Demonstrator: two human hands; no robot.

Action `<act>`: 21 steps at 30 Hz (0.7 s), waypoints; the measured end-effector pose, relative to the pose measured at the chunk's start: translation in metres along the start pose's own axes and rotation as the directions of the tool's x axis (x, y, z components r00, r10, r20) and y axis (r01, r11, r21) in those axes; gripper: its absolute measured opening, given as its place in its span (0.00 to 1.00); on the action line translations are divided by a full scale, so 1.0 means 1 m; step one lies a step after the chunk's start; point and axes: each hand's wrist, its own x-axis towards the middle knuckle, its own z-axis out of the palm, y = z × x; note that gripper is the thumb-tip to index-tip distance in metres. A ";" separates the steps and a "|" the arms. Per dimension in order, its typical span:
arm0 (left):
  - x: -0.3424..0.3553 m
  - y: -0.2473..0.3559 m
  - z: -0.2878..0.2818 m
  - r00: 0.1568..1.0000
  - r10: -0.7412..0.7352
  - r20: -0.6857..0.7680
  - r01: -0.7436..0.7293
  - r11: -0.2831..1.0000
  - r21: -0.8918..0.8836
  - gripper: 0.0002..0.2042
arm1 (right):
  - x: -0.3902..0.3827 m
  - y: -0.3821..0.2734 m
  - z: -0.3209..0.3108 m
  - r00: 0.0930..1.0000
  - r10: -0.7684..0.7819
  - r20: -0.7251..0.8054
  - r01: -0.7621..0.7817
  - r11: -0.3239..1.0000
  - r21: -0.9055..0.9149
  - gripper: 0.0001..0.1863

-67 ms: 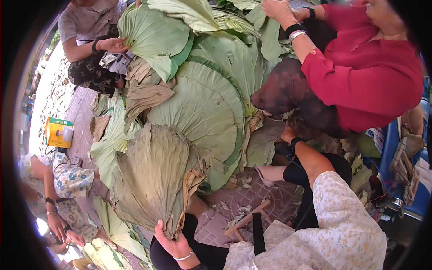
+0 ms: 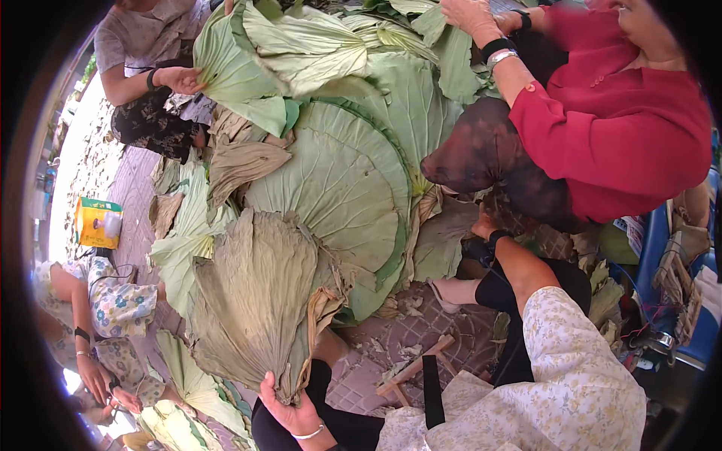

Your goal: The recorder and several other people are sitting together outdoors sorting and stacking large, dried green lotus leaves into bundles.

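My left hand (image 2: 295, 418) is closed round the narrow base of a dried brown lotus leaf (image 2: 252, 293), which fans out above it over the greener leaves. A large pile of round green lotus leaves (image 2: 331, 180) lies in front of me. Farther right, my right hand (image 2: 486, 225), at the end of an outstretched arm, is curled at the edge of a grey-brown leaf (image 2: 444, 237). Its fingertips are partly hidden, so what it grips cannot be made out.
A person in red (image 2: 602, 143) handles a green leaf (image 2: 455, 64) at the far right. At the far left another person's hand (image 2: 179, 80) holds a green leaf (image 2: 233, 71). A seated person (image 2: 120, 301), a yellow-green bag (image 2: 98, 223) and a small wooden stool (image 2: 414, 368) are nearby.
At the far left, the other person's leaf has shifted slightly left, and a paler leaf has come down beside it. The red-sleeved arm has moved slightly right. My hands have hardly moved.
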 end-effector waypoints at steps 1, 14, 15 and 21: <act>0.005 -0.003 0.001 1.000 0.000 -0.001 0.000 1.000 0.003 0.11 | 0.002 0.003 -0.002 1.000 0.000 0.003 0.000 1.000 0.000 0.43; 0.004 0.014 -0.004 0.920 -0.240 0.311 0.373 0.779 -0.504 0.08 | -0.051 -0.001 -0.076 0.968 -0.237 0.083 0.221 0.961 0.167 0.16; 0.003 0.014 -0.007 0.919 -0.233 0.319 0.374 0.773 -0.513 0.08 | -0.060 -0.007 -0.088 0.940 -0.332 0.082 0.320 0.938 0.133 0.15; 0.006 -0.005 -0.026 0.912 -0.111 0.394 0.333 0.761 -0.557 0.10 | -0.136 -0.062 -0.162 0.951 -0.304 -0.048 0.303 0.897 0.323 0.13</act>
